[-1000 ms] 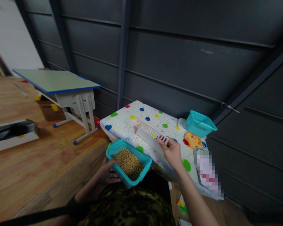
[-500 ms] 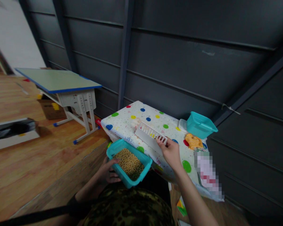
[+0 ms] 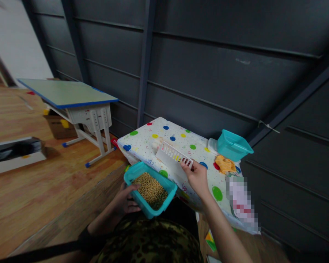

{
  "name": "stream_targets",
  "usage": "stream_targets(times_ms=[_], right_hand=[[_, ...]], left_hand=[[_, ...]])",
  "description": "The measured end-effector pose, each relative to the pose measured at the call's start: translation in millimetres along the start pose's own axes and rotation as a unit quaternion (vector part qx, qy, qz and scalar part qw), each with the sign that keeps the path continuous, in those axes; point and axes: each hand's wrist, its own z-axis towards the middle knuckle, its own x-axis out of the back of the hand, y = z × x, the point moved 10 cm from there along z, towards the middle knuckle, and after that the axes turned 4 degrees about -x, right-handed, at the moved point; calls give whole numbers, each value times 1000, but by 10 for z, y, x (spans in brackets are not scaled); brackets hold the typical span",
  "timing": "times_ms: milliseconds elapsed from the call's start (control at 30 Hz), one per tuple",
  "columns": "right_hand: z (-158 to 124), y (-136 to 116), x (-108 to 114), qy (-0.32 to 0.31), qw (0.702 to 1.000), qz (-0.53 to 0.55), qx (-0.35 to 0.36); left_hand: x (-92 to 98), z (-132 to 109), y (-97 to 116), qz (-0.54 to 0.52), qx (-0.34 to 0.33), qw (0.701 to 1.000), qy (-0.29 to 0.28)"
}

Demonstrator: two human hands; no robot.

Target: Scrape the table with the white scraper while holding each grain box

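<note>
My left hand (image 3: 127, 199) grips the near left wall of a turquoise plastic basin (image 3: 168, 202), its thumb over the rim. Inside lie yellowish soybeans (image 3: 148, 184), with some smaller greenish beans at the near right end. My right hand (image 3: 196, 177) pinches one end of a white slotted plastic tray (image 3: 168, 159), holding it tilted above the tablecloth beyond the basin. Its slots run in a row along the far side. A pale object (image 3: 157, 145) is partly hidden behind the tray's far end.
A dotted cloth covers the table (image 3: 216, 193). At its right stand a second turquoise basin (image 3: 233, 146), a clear lid-like piece (image 3: 212, 145), an orange cloth (image 3: 224, 164) and a blurred-out package (image 3: 242, 204). A desk (image 3: 68, 93) stands left, beside a cardboard box (image 3: 59, 124).
My right hand and the slotted tray have shifted very slightly to the left. The basin and my left hand stay where they were.
</note>
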Motion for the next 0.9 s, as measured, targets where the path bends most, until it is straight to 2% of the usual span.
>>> stream_targets(times_ms=[167,733,900], right_hand=[[-7,-27,-30,-14,1000,3,-3],[-100,-47,-10,-41,999,17,-18],[-200,-44,45,-39,998,31,-23]], left_hand=[[94,81,-52,9,-8,1000,-2],[40,3,4,24,-16,999,-23],[34,-16,-6,23,-7,1000,-11]])
